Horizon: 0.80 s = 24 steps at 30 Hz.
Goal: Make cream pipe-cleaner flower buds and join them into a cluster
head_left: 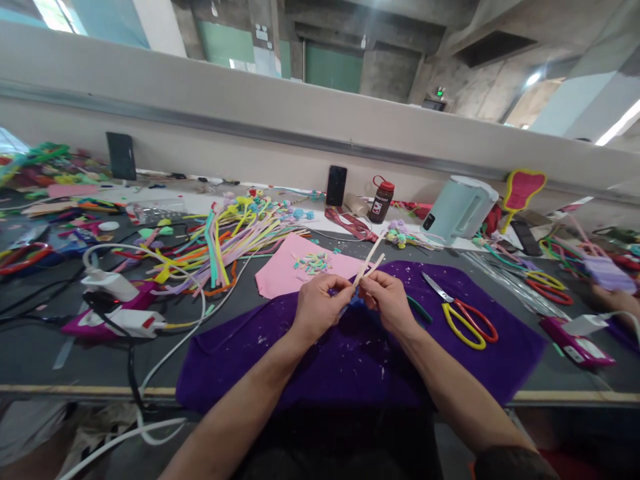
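My left hand (324,303) and my right hand (387,300) meet above a purple cloth (280,353). Both sets of fingers are pinched on cream pipe cleaners (371,259), whose two ends stick up between the hands. Something blue shows just below the fingertips, partly hidden by them. A dark green pipe cleaner (419,310) lies on the cloth beside my right wrist. Further right are scissors (463,319) with one yellow and one red handle, blades apart. Beyond my left hand, small pastel cut pieces (315,263) lie on a pink sheet (277,270).
Bundled colourful pipe cleaners (240,243) spread at back left. A purple power strip (145,297) with white cables lies left; another power strip (575,343) is right. A phone (337,185), a brown bottle (381,202) and a pale kettle (463,210) stand behind. Another person's hand (613,300) shows far right.
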Tool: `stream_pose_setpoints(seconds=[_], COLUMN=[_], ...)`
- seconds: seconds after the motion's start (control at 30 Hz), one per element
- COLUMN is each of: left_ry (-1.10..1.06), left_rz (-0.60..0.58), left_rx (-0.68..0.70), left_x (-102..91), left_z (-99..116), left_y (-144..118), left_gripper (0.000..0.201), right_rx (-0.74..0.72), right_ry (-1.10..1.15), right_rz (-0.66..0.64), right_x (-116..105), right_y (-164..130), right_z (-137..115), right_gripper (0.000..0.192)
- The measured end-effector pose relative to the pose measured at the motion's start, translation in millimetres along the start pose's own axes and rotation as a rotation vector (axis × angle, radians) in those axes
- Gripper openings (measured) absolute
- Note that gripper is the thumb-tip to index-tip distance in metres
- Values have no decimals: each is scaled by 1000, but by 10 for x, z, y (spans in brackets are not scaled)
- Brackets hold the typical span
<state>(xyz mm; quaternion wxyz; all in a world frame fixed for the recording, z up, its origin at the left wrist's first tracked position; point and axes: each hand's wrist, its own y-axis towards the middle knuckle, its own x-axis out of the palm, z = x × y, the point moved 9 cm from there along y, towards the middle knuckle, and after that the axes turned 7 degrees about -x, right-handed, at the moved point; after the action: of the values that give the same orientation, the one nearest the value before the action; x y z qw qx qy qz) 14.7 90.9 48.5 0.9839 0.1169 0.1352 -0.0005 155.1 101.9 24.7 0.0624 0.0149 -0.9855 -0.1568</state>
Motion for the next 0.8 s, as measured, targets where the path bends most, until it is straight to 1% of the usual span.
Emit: stream_pose_setpoints(seconds=[0.1, 0.2, 0.27, 0.4, 0.47, 0.63, 0.73, 0.8], left_ry=[244, 448, 535, 637, 665, 665, 545, 409], left_rz=[77, 129, 160, 191, 197, 177, 147, 127], left_rx=[173, 325, 400, 490, 508, 499, 443, 361], left_x=[-28, -6, 8, 29, 34, 51, 26, -22], left_z=[176, 317, 373, 423, 432, 435, 412, 363], left_y=[-65, -145, -191, -243, -250, -247, -220, -176], left_gripper=[14, 15, 16, 17, 17, 17, 16, 15], right_rx=[109, 136, 89, -66, -93, -41, -42, -54], right_ry=[145, 230, 221, 95, 64, 67, 75, 89], right_rz=[-24, -10, 18, 114, 134, 86, 60, 39], right_x=[55, 87, 77, -6, -25, -6, 3, 26], right_y=[-18, -54, -66, -62, -53, -28, -30, -38], right_z=[102, 128, 89, -50, -73, -6, -19, -53], right_gripper=[29, 32, 31, 18, 16, 12, 9, 10])
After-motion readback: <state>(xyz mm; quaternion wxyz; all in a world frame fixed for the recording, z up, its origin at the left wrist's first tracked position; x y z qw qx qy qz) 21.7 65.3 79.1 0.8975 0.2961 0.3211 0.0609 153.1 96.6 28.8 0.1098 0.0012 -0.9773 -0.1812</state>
